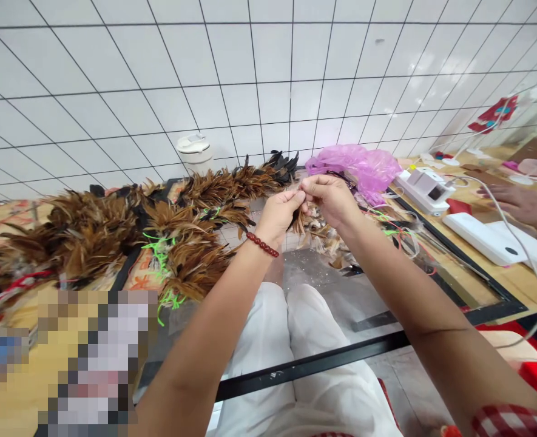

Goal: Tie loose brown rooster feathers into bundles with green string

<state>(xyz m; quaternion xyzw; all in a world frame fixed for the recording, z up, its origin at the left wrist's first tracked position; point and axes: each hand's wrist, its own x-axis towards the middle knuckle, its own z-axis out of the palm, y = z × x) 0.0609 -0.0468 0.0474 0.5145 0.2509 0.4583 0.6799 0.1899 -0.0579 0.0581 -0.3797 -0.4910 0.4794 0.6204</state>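
My left hand (277, 213), with a red bead bracelet (262, 244) on its wrist, is closed in a pinch. Its fingertips meet those of my right hand (329, 197), which is pinched as well. Dark brown feathers (298, 222) hang just below the joined fingertips; the exact grip is hidden by the fingers. To the left lie thick bundles of brown feathers (195, 261), some tied with bright green string (159, 254). Loose pale feathers (329, 240) are scattered on the glass tabletop beneath my hands.
A black frame (314, 358) edges the glass table above my knees. A pink plastic bag (357, 167) and a white lidded container (195, 153) stand near the tiled wall. On the right are white power strips (484, 238), a cable and another person's hand (514, 203).
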